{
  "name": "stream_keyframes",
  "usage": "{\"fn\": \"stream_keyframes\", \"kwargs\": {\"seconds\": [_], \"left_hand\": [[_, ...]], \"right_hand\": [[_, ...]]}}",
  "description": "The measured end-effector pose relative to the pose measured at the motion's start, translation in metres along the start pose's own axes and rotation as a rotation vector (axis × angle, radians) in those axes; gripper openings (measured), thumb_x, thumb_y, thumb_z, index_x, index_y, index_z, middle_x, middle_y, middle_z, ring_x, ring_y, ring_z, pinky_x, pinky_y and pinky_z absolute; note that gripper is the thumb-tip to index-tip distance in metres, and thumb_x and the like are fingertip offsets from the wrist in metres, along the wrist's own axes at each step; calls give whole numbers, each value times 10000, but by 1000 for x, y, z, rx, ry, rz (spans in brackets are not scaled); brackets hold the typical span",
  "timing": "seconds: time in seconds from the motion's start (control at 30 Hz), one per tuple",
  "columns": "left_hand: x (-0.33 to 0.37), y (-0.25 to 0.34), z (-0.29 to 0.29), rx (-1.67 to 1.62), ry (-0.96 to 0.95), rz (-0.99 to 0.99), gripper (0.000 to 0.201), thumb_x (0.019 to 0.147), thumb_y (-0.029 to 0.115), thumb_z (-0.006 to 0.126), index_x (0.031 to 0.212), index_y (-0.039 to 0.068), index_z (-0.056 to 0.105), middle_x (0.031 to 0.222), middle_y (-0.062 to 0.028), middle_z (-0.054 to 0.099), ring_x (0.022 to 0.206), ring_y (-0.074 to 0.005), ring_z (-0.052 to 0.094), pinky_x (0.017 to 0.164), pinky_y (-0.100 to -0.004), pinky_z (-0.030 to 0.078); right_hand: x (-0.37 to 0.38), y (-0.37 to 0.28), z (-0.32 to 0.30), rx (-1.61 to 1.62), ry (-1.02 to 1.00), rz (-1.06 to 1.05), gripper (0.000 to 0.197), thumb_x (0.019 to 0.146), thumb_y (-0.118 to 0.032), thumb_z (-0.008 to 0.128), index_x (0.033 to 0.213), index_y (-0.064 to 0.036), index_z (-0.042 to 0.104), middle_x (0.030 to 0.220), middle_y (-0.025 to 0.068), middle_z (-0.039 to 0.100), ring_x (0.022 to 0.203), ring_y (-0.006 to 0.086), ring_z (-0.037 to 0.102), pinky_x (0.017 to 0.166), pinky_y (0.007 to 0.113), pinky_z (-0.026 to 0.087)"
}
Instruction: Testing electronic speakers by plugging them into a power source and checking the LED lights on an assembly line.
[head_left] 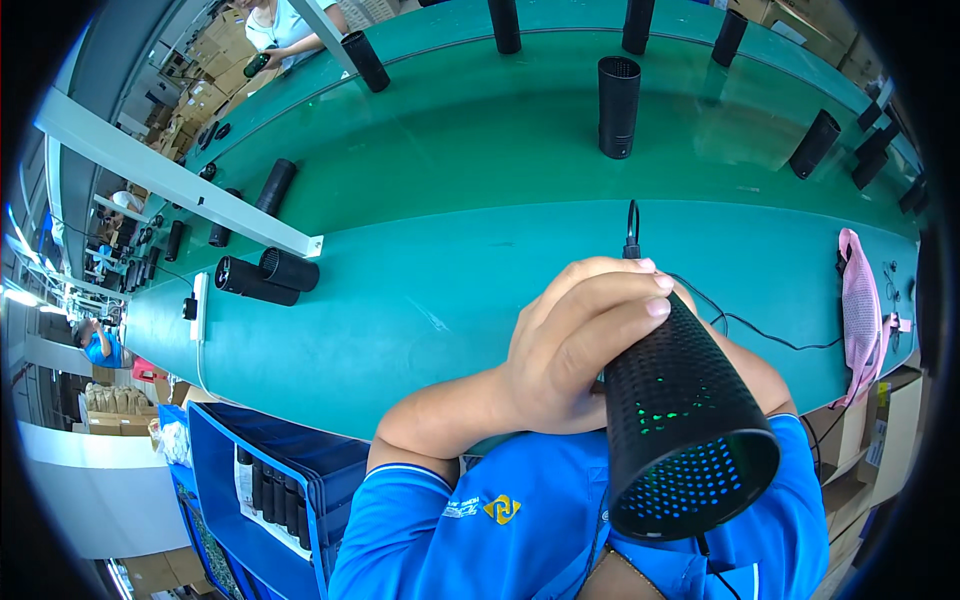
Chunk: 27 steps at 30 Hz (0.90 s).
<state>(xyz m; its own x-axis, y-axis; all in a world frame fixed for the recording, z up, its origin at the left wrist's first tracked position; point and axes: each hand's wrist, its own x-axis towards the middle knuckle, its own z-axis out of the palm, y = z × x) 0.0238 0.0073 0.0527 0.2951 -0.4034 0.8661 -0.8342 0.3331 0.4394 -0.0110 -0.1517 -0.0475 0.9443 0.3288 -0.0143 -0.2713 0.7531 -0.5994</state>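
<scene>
A black perforated cylinder [680, 400] is tilted toward me in front of my chest, its hollow open end nearest. Green and bluish spots show through its holes. My left hand [570, 335] is closed round its far part, fingers wrapped over the top. A black cable plug [632, 248] stands up just beyond the fingers, at the cylinder's far end; whether it is seated there is hidden. My right forearm [750, 370] comes up behind the cylinder, which hides my right hand and its fingers.
Similar black cylinders stand on the green belt [430, 140], one upright ahead [619, 105]. Two lie at the left [265, 275] by a white post [180, 180]. A pink pouch [860, 310] lies right, a blue crate [270, 510] lower left. Another person [290, 30] works across.
</scene>
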Motion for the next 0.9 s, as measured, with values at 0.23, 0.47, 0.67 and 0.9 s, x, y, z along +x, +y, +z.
{"fn": "stream_keyframes", "kwargs": {"seconds": [0.23, 0.47, 0.67, 0.9], "left_hand": [[-1, -3, -2, 25, -48, -1, 305, 817, 72, 607, 1090, 45, 473, 1085, -187, 588, 989, -332, 588, 843, -403, 488], [-1, -9, -4, 49, -3, 35, 475, 678, 87, 715, 1112, 20, 534, 1068, -150, 583, 909, -297, 593, 813, -404, 502], [-3, -11, -5, 44, 19, 35, 500, 682, 59, 692, 1150, 15, 521, 1071, -154, 581, 942, -303, 586, 828, -410, 490], [-6, -6, -10, -59, 196, -166, 543, 775, 275, 612, 1226, 25, 443, 1095, -165, 565, 942, -289, 595, 825, -393, 499]], "right_hand": [[3, 9, -2, 83, 18, 14, 188, 868, -213, 526, 891, -37, 586, 770, 64, 616, 639, 102, 555, 534, 213, 413], [6, 0, 17, -42, 209, 103, 184, 889, -198, 514, 902, -31, 591, 769, 63, 615, 647, 96, 552, 540, 224, 427], [8, -7, 27, -50, 222, 167, 169, 907, -168, 507, 902, -26, 598, 760, 63, 612, 649, 85, 546, 556, 228, 438], [-2, -55, 65, -853, -77, 404, 182, 922, -145, 497, 904, -5, 612, 699, 33, 583, 610, 77, 508, 551, 219, 414]]}}
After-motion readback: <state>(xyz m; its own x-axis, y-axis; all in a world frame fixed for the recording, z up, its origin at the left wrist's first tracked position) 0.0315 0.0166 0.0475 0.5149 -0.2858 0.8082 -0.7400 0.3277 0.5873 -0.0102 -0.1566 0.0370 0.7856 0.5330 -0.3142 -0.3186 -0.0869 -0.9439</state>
